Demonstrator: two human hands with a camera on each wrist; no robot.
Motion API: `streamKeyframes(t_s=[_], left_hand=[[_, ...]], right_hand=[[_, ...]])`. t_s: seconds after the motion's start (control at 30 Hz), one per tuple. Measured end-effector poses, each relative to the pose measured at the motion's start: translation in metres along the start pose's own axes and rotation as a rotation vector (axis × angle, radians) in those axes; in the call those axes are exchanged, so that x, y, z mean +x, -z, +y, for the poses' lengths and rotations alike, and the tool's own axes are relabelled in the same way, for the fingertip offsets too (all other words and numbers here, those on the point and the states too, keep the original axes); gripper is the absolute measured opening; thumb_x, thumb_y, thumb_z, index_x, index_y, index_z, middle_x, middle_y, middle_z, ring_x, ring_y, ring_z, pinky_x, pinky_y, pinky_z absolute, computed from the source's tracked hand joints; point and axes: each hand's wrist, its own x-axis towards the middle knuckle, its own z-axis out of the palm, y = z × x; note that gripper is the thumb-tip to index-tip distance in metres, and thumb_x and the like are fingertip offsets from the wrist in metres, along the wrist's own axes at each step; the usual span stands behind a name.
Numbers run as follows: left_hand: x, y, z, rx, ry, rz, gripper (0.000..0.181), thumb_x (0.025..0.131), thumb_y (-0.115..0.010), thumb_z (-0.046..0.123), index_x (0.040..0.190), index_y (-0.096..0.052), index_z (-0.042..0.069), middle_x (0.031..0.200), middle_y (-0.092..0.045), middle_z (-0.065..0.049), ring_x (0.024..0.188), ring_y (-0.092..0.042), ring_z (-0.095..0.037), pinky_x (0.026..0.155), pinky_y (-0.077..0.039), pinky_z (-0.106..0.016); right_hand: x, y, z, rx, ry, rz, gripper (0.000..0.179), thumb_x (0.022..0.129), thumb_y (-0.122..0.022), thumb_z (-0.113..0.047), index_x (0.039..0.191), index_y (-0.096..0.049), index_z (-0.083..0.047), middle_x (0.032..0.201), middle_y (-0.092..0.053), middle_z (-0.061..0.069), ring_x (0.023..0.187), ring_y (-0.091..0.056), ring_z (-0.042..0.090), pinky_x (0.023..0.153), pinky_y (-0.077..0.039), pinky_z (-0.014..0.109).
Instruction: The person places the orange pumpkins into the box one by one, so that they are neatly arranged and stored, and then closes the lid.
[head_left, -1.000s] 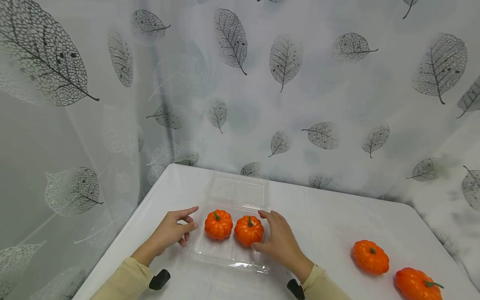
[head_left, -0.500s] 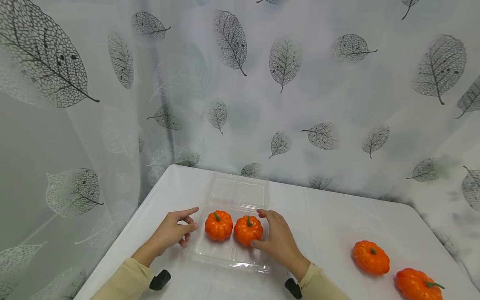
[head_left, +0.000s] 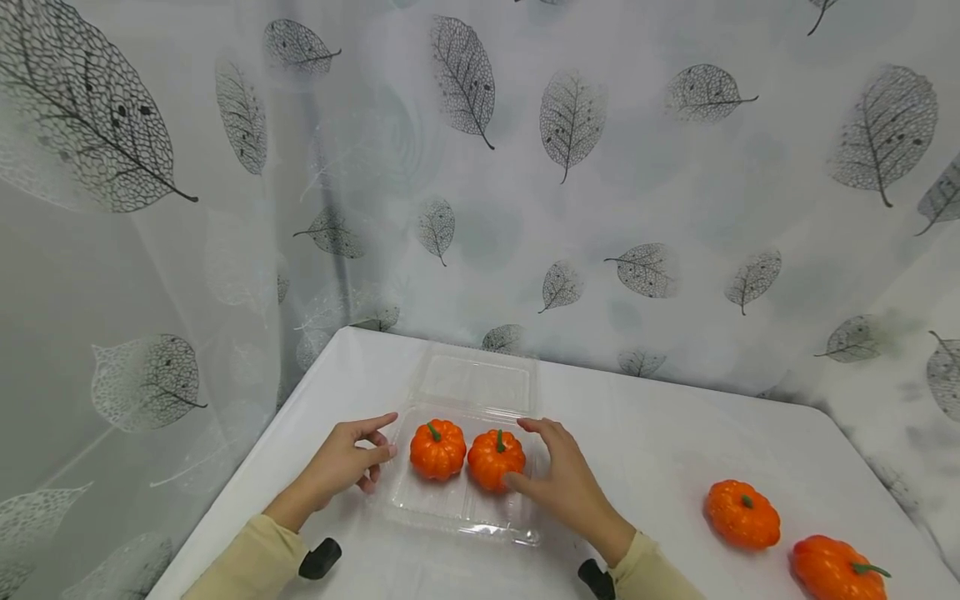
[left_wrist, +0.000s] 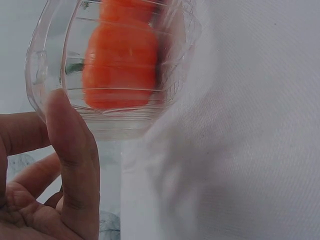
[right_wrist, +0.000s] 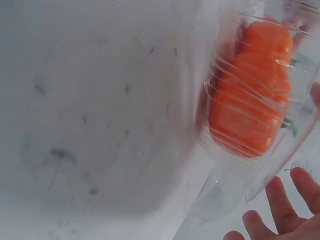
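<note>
A clear plastic clamshell container lies with its lid folded back. Inside it, side by side, sit a left small orange pumpkin and a right small orange pumpkin, both with green stems. My left hand pinches the container's left rim between thumb and index finger; the left wrist view shows the thumb right at that rim. Over the container's right side is my right hand, fingers spread and its thumb beside the right pumpkin. The right wrist view shows those fingers apart from the pumpkin.
On the white-covered table, two more orange pumpkins lie to the right: one nearer the middle, another by the front edge. A leaf-patterned curtain hangs behind and along the left side.
The right pumpkin has shifted slightly left in the container. My right hand has drawn back a little to the right from it. The left hand has stayed at the rim.
</note>
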Motion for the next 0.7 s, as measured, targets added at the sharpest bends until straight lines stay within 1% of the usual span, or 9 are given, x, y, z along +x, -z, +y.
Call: streamKeyframes(t_s=[0.1,0.2,0.3,0.37,0.43,0.53,0.6,0.7], left_hand=[[0.000,0.000,0.000,0.002,-0.001,-0.006,0.058,0.094,-0.072,0.006,0.148,-0.052,0.007,0.095,-0.056,-0.009,0.057,-0.053,-0.018,0.049,-0.054,-0.030],[0.000,0.000,0.002,0.000,-0.003,-0.009,0.058,0.094,-0.072,0.006,0.148,-0.052,0.006,0.095,-0.056,-0.009,0.057,-0.053,-0.018,0.049,-0.054,-0.030],[-0.001,0.000,0.003,-0.002,-0.008,-0.009,0.058,0.094,-0.071,0.005,0.148,-0.052,0.006,0.095,-0.056,-0.009,0.057,-0.053,-0.019,0.048,-0.054,-0.030],[-0.002,0.000,0.004,-0.003,-0.008,-0.008,0.057,0.094,-0.071,0.005,0.148,-0.052,0.006,0.095,-0.056,-0.009,0.058,-0.053,-0.019,0.048,-0.054,-0.030],[-0.002,0.000,0.004,-0.002,-0.005,-0.006,0.058,0.094,-0.071,0.006,0.148,-0.052,0.007,0.095,-0.056,-0.009,0.058,-0.052,-0.019,0.048,-0.053,-0.029],[-0.002,0.000,0.003,-0.001,0.002,-0.006,0.058,0.094,-0.072,0.006,0.148,-0.052,0.007,0.095,-0.055,-0.009,0.058,-0.052,-0.019,0.049,-0.053,-0.029],[-0.002,0.000,0.003,-0.001,0.004,-0.007,0.058,0.094,-0.072,0.006,0.149,-0.052,0.007,0.096,-0.055,-0.009,0.058,-0.053,-0.019,0.049,-0.053,-0.029],[-0.002,0.000,0.003,0.003,0.002,-0.008,0.058,0.094,-0.071,0.006,0.149,-0.052,0.007,0.096,-0.055,-0.009,0.057,-0.053,-0.018,0.049,-0.053,-0.029]], right_hand=[[-0.005,0.007,0.003,0.005,-0.007,0.022,0.067,0.080,-0.088,-0.025,0.139,-0.057,-0.018,0.140,-0.053,0.001,0.133,-0.047,0.028,0.110,-0.038,0.058],[-0.012,0.016,0.009,-0.006,-0.002,0.060,0.066,0.080,-0.087,-0.027,0.138,-0.057,-0.019,0.141,-0.051,0.000,0.132,-0.048,0.027,0.108,-0.040,0.059],[-0.022,0.026,0.017,-0.021,0.034,0.119,0.067,0.081,-0.087,-0.026,0.140,-0.055,-0.017,0.141,-0.051,0.002,0.131,-0.048,0.029,0.106,-0.040,0.061],[-0.030,0.033,0.023,-0.044,0.044,0.159,0.070,0.082,-0.086,-0.025,0.143,-0.052,-0.015,0.143,-0.050,0.005,0.131,-0.047,0.030,0.106,-0.039,0.062],[-0.037,0.040,0.029,-0.087,0.029,0.189,0.074,0.083,-0.086,-0.024,0.146,-0.048,-0.014,0.144,-0.048,0.007,0.133,-0.044,0.032,0.106,-0.037,0.064],[-0.048,0.054,0.037,-0.185,-0.022,0.222,0.083,0.082,-0.087,-0.023,0.150,-0.041,-0.013,0.146,-0.045,0.012,0.134,-0.041,0.036,0.106,-0.035,0.067],[-0.055,0.064,0.042,-0.247,-0.053,0.247,0.092,0.079,-0.089,-0.022,0.153,-0.036,-0.012,0.145,-0.044,0.015,0.132,-0.040,0.039,0.103,-0.036,0.069],[-0.065,0.082,0.051,-0.299,-0.085,0.291,0.105,0.075,-0.091,-0.021,0.158,-0.027,-0.012,0.146,-0.040,0.020,0.128,-0.041,0.042,0.099,-0.038,0.071]])
